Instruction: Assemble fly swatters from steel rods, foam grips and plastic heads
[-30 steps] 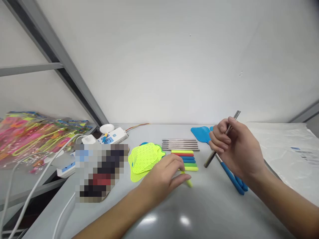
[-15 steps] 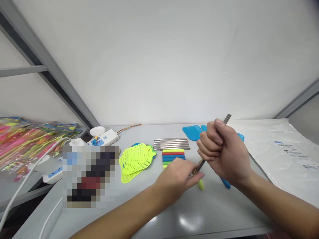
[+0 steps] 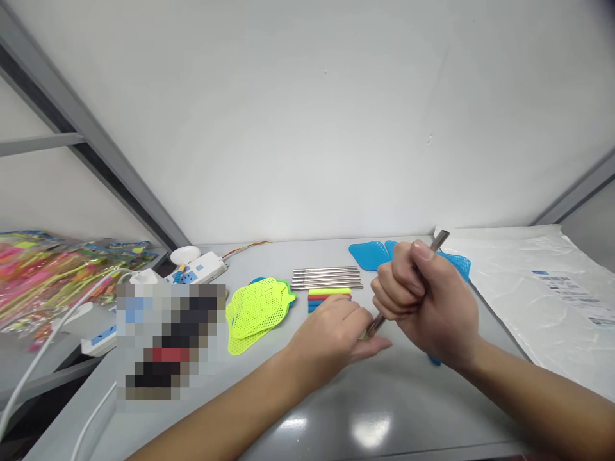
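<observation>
My right hand (image 3: 427, 294) makes a fist round a silver metal rod (image 3: 439, 241), whose upper end sticks out past the thumb. The rod slants down to my left hand (image 3: 336, 330). There my left fingers and thumb are closed at its lower end, on a yellow-green handle (image 3: 366, 334) of which only a sliver shows. Just beyond my left hand lie coloured handle tubes (image 3: 329, 292) in a row, partly covered by it. Several more metal rods (image 3: 327, 278) lie side by side behind them. Blue perforated swatter heads (image 3: 369, 255) rest behind my right hand.
Yellow-green swatter heads (image 3: 257, 310) are piled left of my left hand. Farther left are a power strip (image 3: 202, 267), a white cable (image 3: 43, 368) and a blurred-out patch. Packaged colourful items (image 3: 57, 275) lie at far left, a white plastic package (image 3: 533, 288) at right.
The yellow-green end that showed below my left hand is now hidden. Both hands stay on the rod and handle, shifted slightly left as the view moved a little.
</observation>
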Action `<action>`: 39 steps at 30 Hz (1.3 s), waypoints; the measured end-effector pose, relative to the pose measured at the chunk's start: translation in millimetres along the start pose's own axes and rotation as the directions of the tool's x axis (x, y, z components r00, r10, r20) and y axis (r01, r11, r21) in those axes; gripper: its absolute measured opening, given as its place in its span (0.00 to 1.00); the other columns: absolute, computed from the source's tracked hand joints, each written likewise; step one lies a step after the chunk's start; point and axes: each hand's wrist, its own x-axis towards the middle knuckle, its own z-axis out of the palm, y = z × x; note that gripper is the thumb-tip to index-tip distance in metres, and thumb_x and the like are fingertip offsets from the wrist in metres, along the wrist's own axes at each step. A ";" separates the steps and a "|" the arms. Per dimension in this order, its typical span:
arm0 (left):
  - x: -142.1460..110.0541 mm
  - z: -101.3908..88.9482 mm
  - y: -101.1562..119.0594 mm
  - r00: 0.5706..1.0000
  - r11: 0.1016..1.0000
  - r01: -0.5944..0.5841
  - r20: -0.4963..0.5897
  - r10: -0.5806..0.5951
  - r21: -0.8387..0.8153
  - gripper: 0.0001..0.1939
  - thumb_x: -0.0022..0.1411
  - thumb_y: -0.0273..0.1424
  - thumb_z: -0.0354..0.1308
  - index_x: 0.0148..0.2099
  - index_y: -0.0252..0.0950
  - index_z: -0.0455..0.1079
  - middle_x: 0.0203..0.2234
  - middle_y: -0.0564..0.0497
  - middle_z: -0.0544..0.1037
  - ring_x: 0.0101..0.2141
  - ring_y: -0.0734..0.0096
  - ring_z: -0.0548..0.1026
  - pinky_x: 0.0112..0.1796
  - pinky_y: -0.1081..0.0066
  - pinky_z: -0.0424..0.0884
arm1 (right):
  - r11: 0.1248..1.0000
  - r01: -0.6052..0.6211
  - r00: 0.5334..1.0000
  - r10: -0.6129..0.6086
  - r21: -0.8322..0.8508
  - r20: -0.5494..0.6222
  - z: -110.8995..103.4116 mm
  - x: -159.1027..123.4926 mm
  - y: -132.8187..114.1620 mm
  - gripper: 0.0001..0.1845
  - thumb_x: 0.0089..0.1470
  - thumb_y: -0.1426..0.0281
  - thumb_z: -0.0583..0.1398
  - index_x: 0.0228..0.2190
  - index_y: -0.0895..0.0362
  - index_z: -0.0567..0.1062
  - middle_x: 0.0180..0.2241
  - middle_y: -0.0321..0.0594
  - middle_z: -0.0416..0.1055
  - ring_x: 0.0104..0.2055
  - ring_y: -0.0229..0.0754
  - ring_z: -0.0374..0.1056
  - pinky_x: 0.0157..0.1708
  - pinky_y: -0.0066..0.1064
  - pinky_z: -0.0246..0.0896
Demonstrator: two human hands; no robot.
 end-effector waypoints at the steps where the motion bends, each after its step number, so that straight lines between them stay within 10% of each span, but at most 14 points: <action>1: -2.8 3.5 1.1 0.998 0.998 0.056 0.015 -0.056 -0.024 0.14 0.66 0.39 0.54 0.32 0.34 0.68 0.24 0.52 0.72 0.27 0.71 0.69 0.31 0.71 0.67 | 1.000 -0.003 1.000 0.003 -0.011 0.000 0.7 -0.3 0.4 0.26 0.60 0.58 0.56 0.15 0.55 0.56 0.14 0.28 0.43 0.16 0.31 0.38 0.15 0.27 0.36; 22: -39.8 4.5 16.0 0.926 0.832 0.378 0.179 -0.333 -0.405 0.11 0.70 0.35 0.45 0.40 0.35 0.65 0.34 0.49 0.69 0.34 0.68 0.66 0.36 0.68 0.65 | 0.998 -0.047 0.998 0.049 -0.050 0.042 9.6 -9.7 11.8 0.23 0.61 0.59 0.54 0.17 0.55 0.62 0.15 0.29 0.49 0.17 0.33 0.43 0.17 0.28 0.42; 29: -39.7 -11.2 8.7 0.865 0.678 0.468 0.137 -0.483 -0.567 0.12 0.71 0.37 0.42 0.40 0.37 0.62 0.23 0.57 0.62 0.24 0.75 0.58 0.28 0.71 0.55 | 0.989 -0.084 0.996 0.083 -0.123 -0.018 1.7 -1.7 31.2 0.15 0.60 0.68 0.52 0.31 0.56 0.77 0.29 0.41 0.68 0.35 0.42 0.66 0.39 0.36 0.62; 36: -40.7 -3.4 14.2 0.744 0.151 0.570 0.429 -0.512 -0.808 0.21 0.70 0.48 0.42 0.32 0.38 0.56 0.19 0.61 0.55 0.19 0.79 0.53 0.22 0.75 0.53 | 0.971 -0.215 0.959 0.229 0.100 -0.167 14.3 17.9 29.8 0.22 0.61 0.58 0.53 0.20 0.56 0.69 0.15 0.26 0.41 0.17 0.31 0.39 0.18 0.25 0.50; 39: -46.0 4.7 20.3 0.733 0.173 0.552 0.375 -0.568 -0.816 0.21 0.70 0.49 0.39 0.30 0.39 0.52 0.18 0.60 0.56 0.19 0.79 0.55 0.22 0.75 0.55 | 0.964 -0.246 0.941 0.262 0.096 -0.214 20.9 19.9 41.4 0.26 0.60 0.53 0.55 0.17 0.55 0.62 0.14 0.25 0.41 0.16 0.30 0.37 0.14 0.24 0.42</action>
